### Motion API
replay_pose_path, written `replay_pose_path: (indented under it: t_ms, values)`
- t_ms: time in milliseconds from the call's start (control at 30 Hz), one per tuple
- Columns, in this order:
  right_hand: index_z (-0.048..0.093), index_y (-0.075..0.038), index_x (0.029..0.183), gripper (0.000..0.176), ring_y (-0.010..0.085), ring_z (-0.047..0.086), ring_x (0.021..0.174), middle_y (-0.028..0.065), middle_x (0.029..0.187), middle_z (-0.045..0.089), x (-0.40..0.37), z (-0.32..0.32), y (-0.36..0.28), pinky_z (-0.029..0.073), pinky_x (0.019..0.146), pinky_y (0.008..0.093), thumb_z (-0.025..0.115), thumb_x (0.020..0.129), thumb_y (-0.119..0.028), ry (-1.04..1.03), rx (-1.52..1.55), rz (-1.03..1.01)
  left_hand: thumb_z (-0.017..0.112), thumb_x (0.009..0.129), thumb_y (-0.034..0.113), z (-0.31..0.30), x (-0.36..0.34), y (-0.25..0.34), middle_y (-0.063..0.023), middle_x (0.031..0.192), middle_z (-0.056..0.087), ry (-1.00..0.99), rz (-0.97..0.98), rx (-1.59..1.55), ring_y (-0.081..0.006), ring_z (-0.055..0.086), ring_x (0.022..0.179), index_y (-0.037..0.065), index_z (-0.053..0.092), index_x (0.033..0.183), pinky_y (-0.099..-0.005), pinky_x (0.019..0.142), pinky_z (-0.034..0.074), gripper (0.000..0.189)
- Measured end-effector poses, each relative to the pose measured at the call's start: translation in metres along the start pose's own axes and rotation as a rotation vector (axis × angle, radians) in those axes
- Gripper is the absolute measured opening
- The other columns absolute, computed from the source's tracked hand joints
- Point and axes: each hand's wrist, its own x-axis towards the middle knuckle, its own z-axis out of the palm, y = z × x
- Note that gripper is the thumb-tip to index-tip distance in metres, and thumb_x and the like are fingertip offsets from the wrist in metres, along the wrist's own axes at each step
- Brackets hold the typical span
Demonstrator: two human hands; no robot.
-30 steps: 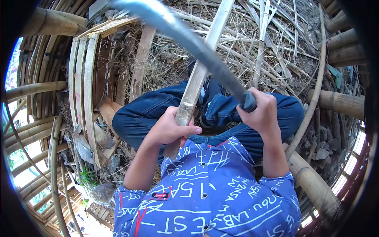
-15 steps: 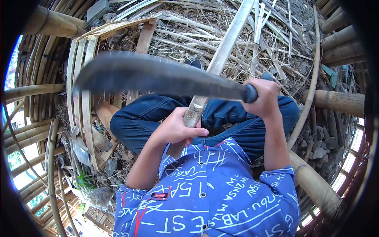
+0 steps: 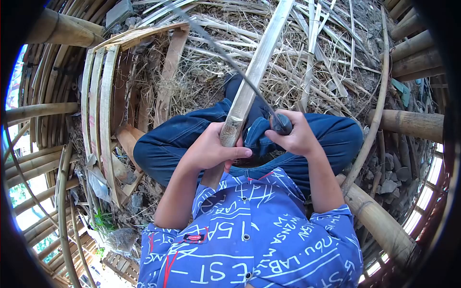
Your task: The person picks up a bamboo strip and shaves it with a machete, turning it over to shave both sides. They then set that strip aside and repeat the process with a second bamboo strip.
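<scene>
My left hand (image 3: 211, 150) is closed around the lower part of a long pale wooden strip (image 3: 261, 62). The strip slants up and away from my lap, its near end by my shirt and a rough, notched patch just above my fingers. In my right hand (image 3: 298, 133) is the dark handle of a machete (image 3: 220, 49). Its blade now shows nearly edge-on as a thin dark line, crossing over the strip well above my left hand and pointing to the upper left.
My crossed legs in jeans (image 3: 168, 141) frame the work. A slatted wooden crate (image 3: 109, 81) stands at left. Split strips and dry shavings (image 3: 201, 65) cover the ground ahead. Bamboo poles (image 3: 408, 124) and walls enclose both sides, with stones (image 3: 388, 185) at right.
The machete has turned from its broad side to edge-on, its tip swinging up and away. My right hand has come down and left, closer to my left hand. The strip has tilted slightly left.
</scene>
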Motion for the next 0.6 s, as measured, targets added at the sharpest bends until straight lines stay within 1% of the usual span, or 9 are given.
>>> replay_pose_path:
  t_ms: [67, 100, 167, 300, 400, 467, 500, 567, 600]
  values:
    - [0.058, -0.004, 0.079, 0.018, 0.0053, 0.044, 0.056, -0.0053, 0.062, 0.050, -0.001, 0.006, -0.004, 0.038, 0.052, 0.0250, 0.074, 0.077, -0.009, -0.052, 0.246, 0.050, 0.080, 0.072, 0.007, -0.001, 0.001, -0.002, -0.0042, 0.058, 0.058, 0.015, 0.020, -0.019, -0.0095, 0.055, 0.042, 0.004, 0.053, 0.070, -0.0235, 0.038, 0.044, 0.027]
    - [0.058, -0.004, 0.079, 0.018, 0.0053, 0.044, 0.056, -0.0053, 0.062, 0.050, -0.001, 0.007, -0.006, 0.038, 0.052, 0.0250, 0.074, 0.077, -0.009, -0.051, 0.248, 0.052, 0.080, 0.072, 0.007, -0.002, 0.000, -0.002, -0.0042, 0.058, 0.058, 0.014, 0.018, -0.018, -0.0095, 0.055, 0.042, 0.004, 0.053, 0.070, -0.0235, 0.038, 0.044, 0.027]
    - [0.057, -0.004, 0.075, 0.018, 0.0044, 0.044, 0.056, -0.0046, 0.061, 0.050, -0.001, 0.007, -0.007, 0.038, 0.052, 0.0244, 0.074, 0.077, -0.008, -0.049, 0.450, 0.208, 0.080, 0.073, 0.007, -0.003, 0.000, -0.002, -0.0043, 0.058, 0.058, 0.027, 0.005, -0.012, -0.0094, 0.055, 0.042, 0.003, 0.053, 0.072, -0.0234, 0.038, 0.044, 0.027]
    - [0.057, -0.003, 0.072, 0.018, 0.0041, 0.047, 0.057, -0.0045, 0.061, 0.052, -0.003, 0.004, 0.001, 0.040, 0.052, 0.0247, 0.074, 0.076, -0.008, -0.011, 0.355, 0.227, 0.080, 0.072, 0.008, -0.005, 0.001, -0.003, -0.0039, 0.057, 0.058, 0.028, 0.003, -0.025, -0.0096, 0.054, 0.041, 0.003, 0.053, 0.073, -0.0236, 0.037, 0.044, 0.027]
    - [0.057, -0.003, 0.069, 0.018, 0.0050, 0.048, 0.056, 0.0001, 0.058, 0.055, -0.004, 0.000, -0.008, 0.042, 0.053, 0.0258, 0.074, 0.073, -0.007, 0.063, 0.132, 0.145, 0.080, 0.072, 0.008, -0.005, 0.002, -0.005, -0.0036, 0.057, 0.057, 0.021, -0.016, -0.078, -0.0098, 0.054, 0.041, 0.003, 0.053, 0.073, -0.0235, 0.037, 0.043, 0.027]
    - [0.058, -0.003, 0.069, 0.016, 0.0122, 0.056, 0.053, 0.0076, 0.059, 0.060, -0.006, -0.003, -0.013, 0.046, 0.054, 0.0291, 0.072, 0.070, -0.008, 0.120, -0.206, 0.097, 0.080, 0.072, 0.008, -0.005, 0.003, -0.006, -0.0036, 0.057, 0.057, -0.007, -0.005, -0.104, -0.0099, 0.054, 0.040, 0.003, 0.053, 0.073, -0.0233, 0.036, 0.043, 0.027]
    - [0.058, -0.003, 0.069, 0.016, 0.0122, 0.056, 0.053, 0.0076, 0.059, 0.060, -0.007, -0.003, -0.012, 0.046, 0.054, 0.0291, 0.072, 0.070, -0.008, 0.120, -0.207, 0.099, 0.080, 0.072, 0.008, -0.005, 0.004, -0.007, -0.0036, 0.057, 0.057, -0.009, -0.006, -0.104, -0.0099, 0.054, 0.040, 0.003, 0.053, 0.073, -0.0233, 0.036, 0.043, 0.027]
    - [0.058, -0.005, 0.070, 0.015, 0.0243, 0.061, 0.054, 0.0117, 0.062, 0.060, -0.008, -0.003, -0.010, 0.048, 0.053, 0.0347, 0.071, 0.067, -0.012, 0.271, -0.636, -0.153, 0.080, 0.073, 0.011, -0.006, 0.004, -0.010, -0.0018, 0.057, 0.056, -0.067, -0.002, -0.093, -0.0094, 0.055, 0.043, 0.004, 0.053, 0.074, -0.0243, 0.039, 0.045, 0.028]
    - [0.058, -0.005, 0.070, 0.015, 0.0243, 0.061, 0.054, 0.0117, 0.062, 0.060, -0.008, -0.004, -0.010, 0.048, 0.053, 0.0347, 0.071, 0.067, -0.012, 0.271, -0.636, -0.152, 0.080, 0.073, 0.011, -0.006, 0.004, -0.011, -0.0018, 0.057, 0.056, -0.067, -0.003, -0.093, -0.0094, 0.055, 0.043, 0.004, 0.053, 0.074, -0.0243, 0.039, 0.045, 0.028]
